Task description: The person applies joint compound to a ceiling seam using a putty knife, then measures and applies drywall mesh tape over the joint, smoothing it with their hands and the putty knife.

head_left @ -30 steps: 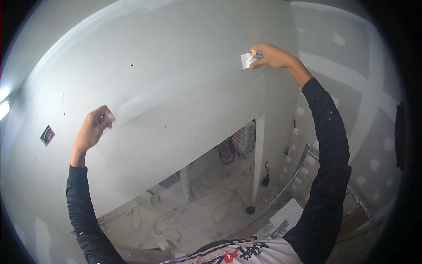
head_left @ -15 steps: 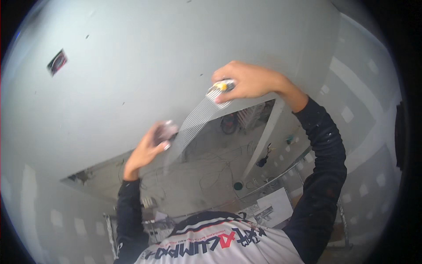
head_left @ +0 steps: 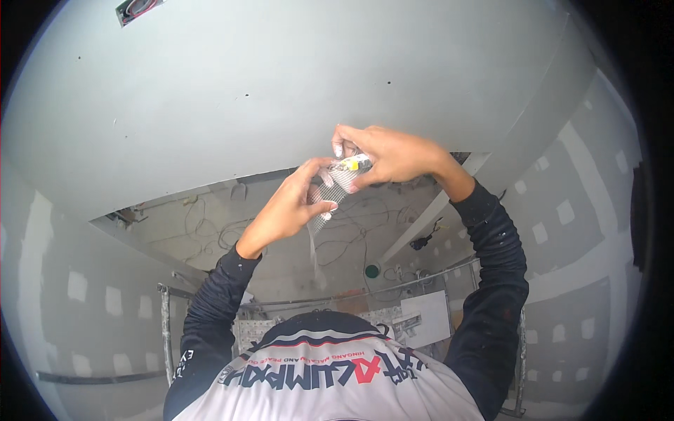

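Note:
My left hand (head_left: pixel 286 205) and my right hand (head_left: pixel 397 156) are close together in front of the large grey board. A strip of white mesh joint tape (head_left: pixel 327 210) runs between them, its loose end hanging down below my left fingers. My left hand pinches the strip between thumb and fingers. The right hand grips the upper end of the tape, along with a small yellow-and-dark thing (head_left: pixel 356 164) whose kind I cannot make out, since the fingers cover much of it. White dust or compound coats my fingertips.
A cutout with wires (head_left: pixel 137 8) sits in the board at upper left. Far below lie a floor with cables (head_left: pixel 210 228) and a green round container (head_left: pixel 372 271). Metal scaffold rails (head_left: pixel 166 323) surround me. Patched wall panels (head_left: pixel 569 281) stand at right.
My left hand has come up and right onto the mesh tape, which it was apart from or barely near before. The right hand has moved slightly down. The view has shifted along the board.

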A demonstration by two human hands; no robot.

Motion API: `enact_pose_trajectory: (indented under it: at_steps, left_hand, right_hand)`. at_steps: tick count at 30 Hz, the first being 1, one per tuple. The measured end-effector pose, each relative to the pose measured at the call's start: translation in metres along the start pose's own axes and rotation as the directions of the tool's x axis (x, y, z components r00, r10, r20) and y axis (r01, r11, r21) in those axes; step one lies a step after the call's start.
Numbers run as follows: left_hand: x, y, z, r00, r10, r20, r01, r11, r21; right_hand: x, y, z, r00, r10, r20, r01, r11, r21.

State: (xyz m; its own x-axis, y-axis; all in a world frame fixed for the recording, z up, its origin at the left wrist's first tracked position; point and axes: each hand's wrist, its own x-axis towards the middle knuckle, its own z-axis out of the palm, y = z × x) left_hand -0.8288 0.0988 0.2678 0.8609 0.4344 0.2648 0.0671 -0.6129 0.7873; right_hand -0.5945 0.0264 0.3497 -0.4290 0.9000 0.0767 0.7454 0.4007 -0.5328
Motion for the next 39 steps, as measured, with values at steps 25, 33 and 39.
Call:
enact_pose_trajectory:
  at_steps: [25, 33, 39]
  left_hand:
    - [-0.046, -0.055, 0.014, 0.990, -0.093, -0.108, 0.027, 0.867, -0.497]
    - [-0.052, -0.065, -0.002, 0.976, -0.102, -0.190, -0.014, 0.849, -0.528]
    - [-0.072, -0.111, 0.002, 0.954, -0.210, -0.215, 0.069, 0.850, -0.523]
  right_hand:
    - [-0.015, 0.088, 0.079, 0.984, -0.008, -0.179, 0.123, 0.755, 0.644]
    - [-0.133, 0.181, 0.387, 0.615, 0.777, 0.131, 0.126, -0.261, 0.957]
    - [-0.137, 0.110, 0.403, 0.751, 0.655, 0.086, 0.193, -0.342, 0.920]
